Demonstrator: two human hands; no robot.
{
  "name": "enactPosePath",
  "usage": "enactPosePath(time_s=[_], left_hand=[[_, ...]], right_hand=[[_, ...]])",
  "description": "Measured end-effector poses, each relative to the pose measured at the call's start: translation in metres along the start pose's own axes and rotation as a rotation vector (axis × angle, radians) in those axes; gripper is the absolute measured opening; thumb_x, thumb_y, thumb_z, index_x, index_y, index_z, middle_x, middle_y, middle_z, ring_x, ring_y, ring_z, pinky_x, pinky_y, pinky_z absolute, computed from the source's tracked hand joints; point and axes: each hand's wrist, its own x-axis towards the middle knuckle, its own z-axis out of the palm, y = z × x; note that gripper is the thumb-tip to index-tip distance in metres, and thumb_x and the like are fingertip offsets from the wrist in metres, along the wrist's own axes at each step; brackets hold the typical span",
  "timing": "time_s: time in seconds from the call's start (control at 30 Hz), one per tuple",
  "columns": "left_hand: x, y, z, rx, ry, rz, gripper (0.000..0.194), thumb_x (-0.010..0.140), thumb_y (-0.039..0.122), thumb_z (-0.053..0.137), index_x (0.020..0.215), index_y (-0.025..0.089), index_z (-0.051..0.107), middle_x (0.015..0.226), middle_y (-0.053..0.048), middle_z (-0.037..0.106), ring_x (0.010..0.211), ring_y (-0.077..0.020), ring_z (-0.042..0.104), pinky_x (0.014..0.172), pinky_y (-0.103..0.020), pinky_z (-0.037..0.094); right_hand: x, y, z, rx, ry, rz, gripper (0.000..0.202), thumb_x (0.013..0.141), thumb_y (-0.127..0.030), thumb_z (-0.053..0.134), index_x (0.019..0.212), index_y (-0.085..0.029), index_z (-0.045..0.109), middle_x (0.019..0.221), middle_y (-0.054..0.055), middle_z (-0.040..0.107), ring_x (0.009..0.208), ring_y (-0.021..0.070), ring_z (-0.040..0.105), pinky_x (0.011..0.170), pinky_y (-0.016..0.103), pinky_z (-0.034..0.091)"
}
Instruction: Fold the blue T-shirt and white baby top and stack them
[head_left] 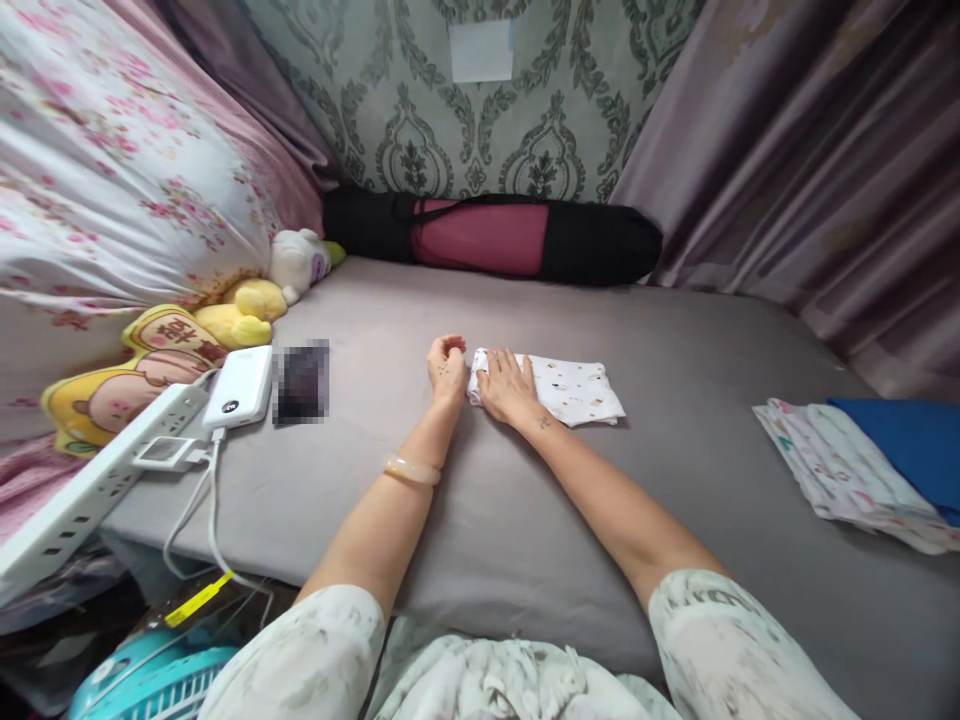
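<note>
A folded white cloth (574,388) with small printed figures lies flat on the grey bed sheet in front of me. My right hand (506,385) rests palm down on its left part, fingers stretched out and slightly spread, holding nothing. Just left of the cloth's folded edge, my left hand (446,370) stands on its side on the sheet. Its fingers are loosely curled in, with nothing seen in them. A pale bangle (411,470) circles the left forearm.
Folded printed cloths (847,470) lie at the right beside a blue cloth (907,450). At the left are a white power bank (240,385), a power strip (90,485), cables and plush toys (251,305). A long black and red bag (480,238) lies along the wall.
</note>
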Motion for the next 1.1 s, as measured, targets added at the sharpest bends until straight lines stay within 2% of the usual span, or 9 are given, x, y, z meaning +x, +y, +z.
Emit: enactPosePath(time_s=[0.17, 0.3, 0.47, 0.67, 0.8, 0.93, 1.1], left_hand=[[-0.001, 0.006, 0.000, -0.060, 0.020, -0.062, 0.026, 0.070, 0.013, 0.040, 0.089, 0.017, 0.057, 0.092, -0.007, 0.067, 0.085, -0.0154, 0.066, 0.079, -0.030, 0.052], [-0.001, 0.010, -0.001, -0.110, 0.045, -0.106, 0.026, 0.070, 0.013, 0.041, 0.089, 0.017, 0.057, 0.092, -0.007, 0.067, 0.083, -0.0147, 0.066, 0.073, -0.028, 0.052], [0.001, 0.012, -0.004, -0.150, 0.089, -0.146, 0.025, 0.069, 0.014, 0.042, 0.089, 0.017, 0.057, 0.091, -0.007, 0.067, 0.083, -0.0144, 0.066, 0.072, -0.027, 0.051], [0.001, 0.013, -0.003, -0.194, 0.075, -0.204, 0.025, 0.067, 0.013, 0.043, 0.087, 0.018, 0.056, 0.089, -0.005, 0.067, 0.078, -0.0132, 0.066, 0.067, -0.024, 0.050], [-0.001, 0.016, -0.003, -0.226, 0.052, -0.221, 0.025, 0.066, 0.012, 0.043, 0.086, 0.018, 0.056, 0.088, -0.005, 0.067, 0.076, -0.0124, 0.066, 0.063, -0.022, 0.049], [-0.003, 0.017, -0.001, -0.246, 0.015, -0.227, 0.025, 0.065, 0.013, 0.044, 0.086, 0.017, 0.057, 0.089, -0.006, 0.068, 0.077, -0.0129, 0.066, 0.064, -0.022, 0.049], [-0.003, 0.014, 0.001, -0.268, -0.008, -0.256, 0.026, 0.064, 0.015, 0.047, 0.087, 0.017, 0.058, 0.089, -0.007, 0.068, 0.079, -0.0158, 0.067, 0.067, -0.027, 0.051]], right_hand=[[0.000, -0.002, 0.002, -0.005, 0.009, 0.012, 0.055, 0.098, -0.034, 0.024, 0.145, -0.008, 0.038, 0.152, 0.016, 0.037, 0.141, 0.0282, 0.028, 0.115, 0.050, 0.011], [0.005, -0.010, -0.001, 0.021, 0.049, -0.012, 0.056, 0.098, -0.033, 0.022, 0.145, -0.006, 0.037, 0.155, 0.017, 0.032, 0.144, 0.0273, 0.023, 0.116, 0.050, 0.010], [0.008, -0.022, 0.005, 0.053, -0.029, -0.024, 0.059, 0.098, -0.035, 0.022, 0.146, -0.003, 0.035, 0.156, 0.017, 0.028, 0.145, 0.0265, 0.020, 0.117, 0.046, 0.010], [0.007, -0.024, 0.009, 0.066, -0.014, -0.021, 0.058, 0.098, -0.034, 0.024, 0.146, -0.004, 0.035, 0.156, 0.017, 0.029, 0.145, 0.0262, 0.022, 0.117, 0.046, 0.011], [0.004, -0.010, -0.007, 0.069, -0.026, -0.054, 0.056, 0.100, -0.037, 0.024, 0.147, -0.010, 0.036, 0.157, 0.017, 0.027, 0.145, 0.0278, 0.021, 0.116, 0.050, 0.014], [-0.007, 0.020, -0.023, -0.005, 0.019, 0.003, 0.053, 0.100, -0.037, 0.026, 0.147, -0.016, 0.038, 0.158, 0.015, 0.024, 0.146, 0.0293, 0.017, 0.116, 0.053, 0.011], [-0.022, 0.044, -0.015, -0.047, -0.007, 0.030, 0.052, 0.100, -0.038, 0.025, 0.146, -0.018, 0.039, 0.156, 0.014, 0.030, 0.143, 0.0296, 0.025, 0.115, 0.051, 0.017]])
